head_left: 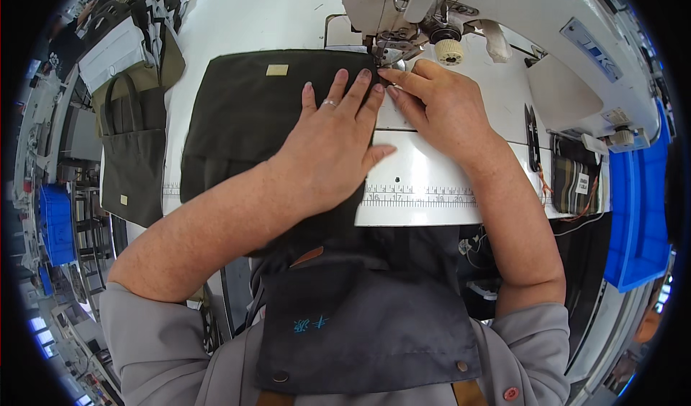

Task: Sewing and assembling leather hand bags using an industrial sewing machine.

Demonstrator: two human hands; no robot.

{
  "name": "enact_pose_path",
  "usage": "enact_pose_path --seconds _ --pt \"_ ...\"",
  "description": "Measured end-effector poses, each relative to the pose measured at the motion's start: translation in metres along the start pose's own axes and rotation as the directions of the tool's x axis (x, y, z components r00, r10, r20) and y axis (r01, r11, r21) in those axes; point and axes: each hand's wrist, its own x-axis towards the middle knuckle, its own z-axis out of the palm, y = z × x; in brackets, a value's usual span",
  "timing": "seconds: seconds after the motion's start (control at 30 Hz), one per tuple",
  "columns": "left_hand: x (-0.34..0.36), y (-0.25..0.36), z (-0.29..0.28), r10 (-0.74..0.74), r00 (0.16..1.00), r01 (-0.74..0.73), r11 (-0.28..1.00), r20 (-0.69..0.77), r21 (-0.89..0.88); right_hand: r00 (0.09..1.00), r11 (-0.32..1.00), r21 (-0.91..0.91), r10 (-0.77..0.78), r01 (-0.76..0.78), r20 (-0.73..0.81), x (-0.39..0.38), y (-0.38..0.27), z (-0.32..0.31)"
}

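Note:
A dark green fabric piece (245, 122) with a small yellowish label (277, 70) lies on the white sewing table, its lower part hanging over the front edge. My left hand (335, 129) rests flat on its right side with fingers spread, a ring on one finger. At the fabric's top right corner, my right hand (439, 100) pinches the edge between thumb and forefinger, close to the presser foot (389, 52) of the sewing machine (504, 3). My right fingertips partly cover the corner, so the needle point cannot be made out.
Dark green bags with handles (133, 154) hang over the table's left side. Black thread snips (532, 136) and a striped fabric pouch (572, 176) lie at the right. Beyond them stands a blue bin (637, 211). A ruler strip (425, 196) runs along the front edge.

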Motion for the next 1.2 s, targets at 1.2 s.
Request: enact_pose_path --seconds 1.2 --pt "0.052 -0.066 0.000 0.196 0.926 -0.238 0.966 -0.322 -0.098 1.000 0.999 0.042 -0.019 0.019 0.001 -0.002 -0.003 -0.001"
